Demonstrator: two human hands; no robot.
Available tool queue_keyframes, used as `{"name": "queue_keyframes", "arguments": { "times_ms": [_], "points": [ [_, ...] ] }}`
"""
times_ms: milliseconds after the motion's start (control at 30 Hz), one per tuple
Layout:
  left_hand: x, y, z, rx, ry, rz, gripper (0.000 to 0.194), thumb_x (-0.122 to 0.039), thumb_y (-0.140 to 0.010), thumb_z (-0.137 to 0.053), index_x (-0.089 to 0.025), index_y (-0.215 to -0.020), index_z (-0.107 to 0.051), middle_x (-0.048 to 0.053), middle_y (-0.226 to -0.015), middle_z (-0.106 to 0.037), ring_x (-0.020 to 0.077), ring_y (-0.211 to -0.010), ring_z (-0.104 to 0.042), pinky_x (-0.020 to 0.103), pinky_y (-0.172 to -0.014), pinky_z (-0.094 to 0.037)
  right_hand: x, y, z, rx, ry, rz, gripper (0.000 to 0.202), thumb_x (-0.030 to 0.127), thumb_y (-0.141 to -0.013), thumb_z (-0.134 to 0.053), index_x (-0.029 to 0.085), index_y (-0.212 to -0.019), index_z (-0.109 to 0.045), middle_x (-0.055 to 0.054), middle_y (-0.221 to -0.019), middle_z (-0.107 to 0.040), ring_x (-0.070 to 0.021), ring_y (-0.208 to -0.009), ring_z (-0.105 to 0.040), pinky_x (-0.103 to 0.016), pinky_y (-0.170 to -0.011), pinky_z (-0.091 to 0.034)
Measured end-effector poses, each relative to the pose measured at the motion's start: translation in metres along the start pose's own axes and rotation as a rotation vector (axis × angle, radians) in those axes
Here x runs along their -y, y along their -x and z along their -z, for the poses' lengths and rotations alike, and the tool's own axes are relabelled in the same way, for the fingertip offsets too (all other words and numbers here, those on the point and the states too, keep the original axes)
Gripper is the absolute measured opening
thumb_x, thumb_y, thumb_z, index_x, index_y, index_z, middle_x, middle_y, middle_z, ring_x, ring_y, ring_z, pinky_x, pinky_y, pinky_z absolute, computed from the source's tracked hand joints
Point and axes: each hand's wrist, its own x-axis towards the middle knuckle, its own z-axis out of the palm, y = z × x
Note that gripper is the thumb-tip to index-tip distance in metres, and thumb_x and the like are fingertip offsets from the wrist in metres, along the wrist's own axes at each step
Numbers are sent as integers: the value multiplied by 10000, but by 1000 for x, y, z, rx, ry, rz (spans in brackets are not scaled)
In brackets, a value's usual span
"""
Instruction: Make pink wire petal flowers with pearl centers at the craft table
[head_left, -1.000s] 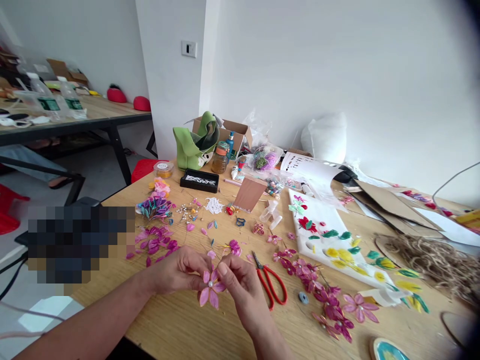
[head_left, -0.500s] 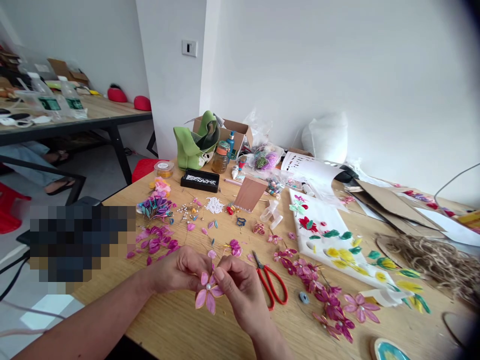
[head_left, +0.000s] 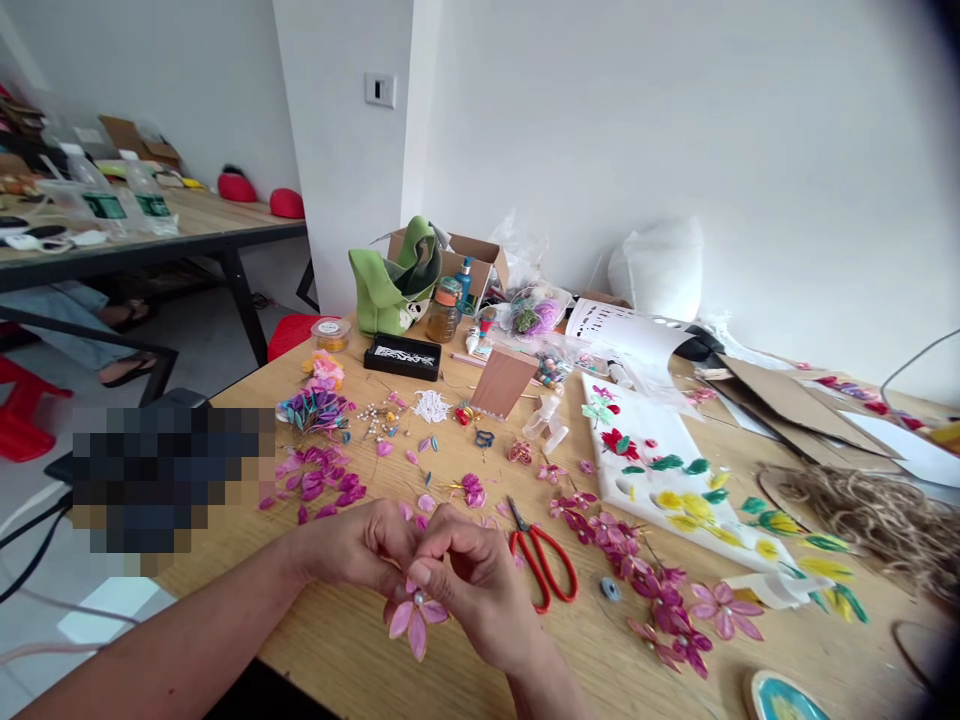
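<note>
A pink artificial flower (head_left: 417, 622) with gold-edged petals and a pearl centre hangs between my two hands. My left hand (head_left: 369, 548) is closed on it from the left, fingers pinched behind the petals. From the right, my right hand (head_left: 471, 580) pinches the flower's upper part between thumb and forefinger. The fingers hide its stem. Loose pink petals (head_left: 426, 503) lie just beyond my fingertips. Red-handled scissors (head_left: 541, 555) rest beside my right hand, blades pointing away. Farther right lies a branch of magenta flowers (head_left: 622, 540).
A thread spool (head_left: 610, 589) lies right of the scissors. White foam (head_left: 652, 480) bears yellow and red flowers. Magenta petals (head_left: 322, 475) are spread at left. A black tray (head_left: 403, 357), a green bag (head_left: 382, 290) and a jar (head_left: 443, 318) stand at the back. Tangled brown twine (head_left: 862, 520) lies right.
My hands have drawn closer together around the flower, and it sits slightly lower. My right hand's fingers are more curled. The view has shifted slightly.
</note>
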Motion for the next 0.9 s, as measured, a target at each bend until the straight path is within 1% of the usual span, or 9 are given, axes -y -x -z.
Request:
{"name": "queue_keyframes", "arguments": {
  "times_ms": [67, 133, 233, 300, 367, 467, 567, 767, 900],
  "points": [
    [-1, 0, 1, 15, 0, 6, 414, -497, -804, -637, -115, -675, -731, 75, -589, -630, 167, -584, -577, 254, -567, -446, -1, 0, 0, 9, -2, 3, 227, 380, -768, -736, 190, -652, -693, 1, -658, -553, -119, -617, -486, -271, -623, -379],
    [-2, -1, 1, 11, 18, -5, 414, -500, -807, -633, -128, -647, -719, 75, -595, -625, 168, -596, -570, 262, -584, -446, -1, -1, 2, -4, -25, 10, 217, 402, -803, -699, 198, -729, -713, -7, -698, -566, -128, -649, -504, -272, -636, -387],
    [-5, -2, 3, -31, 32, -88, 429, -496, -803, -640, -150, -552, -663, 47, -541, -576, 141, -548, -515, 270, -606, -443, -4, -3, 7, -129, -77, 15, 247, 451, -860, -621, 218, -881, -703, 0, -731, -567, -132, -692, -507, -261, -654, -388],
    [-6, -1, 4, -77, 24, -142, 427, -481, -797, -655, -157, -520, -631, 29, -514, -548, 131, -541, -493, 283, -646, -447, -8, -4, 11, -217, -81, 8, 290, 466, -895, -568, 207, -826, -678, 11, -690, -548, -126, -681, -484, -253, -652, -369],
    [-5, 0, 5, -121, 33, -148, 400, -456, -791, -674, -161, -527, -624, 24, -532, -553, 135, -572, -508, 298, -689, -455, -11, -5, 13, -229, -62, -16, 398, 479, -933, -492, 186, -711, -644, 10, -635, -527, -124, -646, -463, -258, -637, -348],
    [-6, 2, 5, -155, 71, -110, 365, -425, -777, -700, -159, -539, -626, 54, -639, -621, 163, -666, -571, 317, -723, -473, -13, -4, 13, -148, -47, -61, 537, 512, -961, -391, 172, -615, -624, 0, -566, -517, -127, -587, -446, -274, -612, -332],
    [-8, 2, 4, -157, 101, -101, 353, -436, -782, -690, -154, -573, -651, 96, -731, -673, 211, -765, -623, 350, -762, -488, -10, -4, 11, -69, -26, -81, 597, 529, -964, -354, 173, -568, -624, -2, -523, -517, -119, -536, -424, -277, -599, -333],
    [-14, 0, 2, -156, 149, -118, 299, -404, -797, -685, -145, -649, -683, 83, -710, -666, 180, -685, -624, 305, -686, -494, -2, -1, 7, 106, 29, -92, 491, 563, -876, -526, 167, -612, -644, -2, -548, -548, -113, -520, -482, -240, -514, -339],
    [-14, -1, 1, -175, 118, -145, 280, -375, -821, -666, -137, -680, -705, 77, -679, -649, 176, -686, -617, 289, -678, -488, -2, -1, 5, 124, 78, -110, 472, 510, -888, -544, 146, -605, -643, -12, -560, -570, -90, -495, -467, -217, -494, -341]
  ]
}}
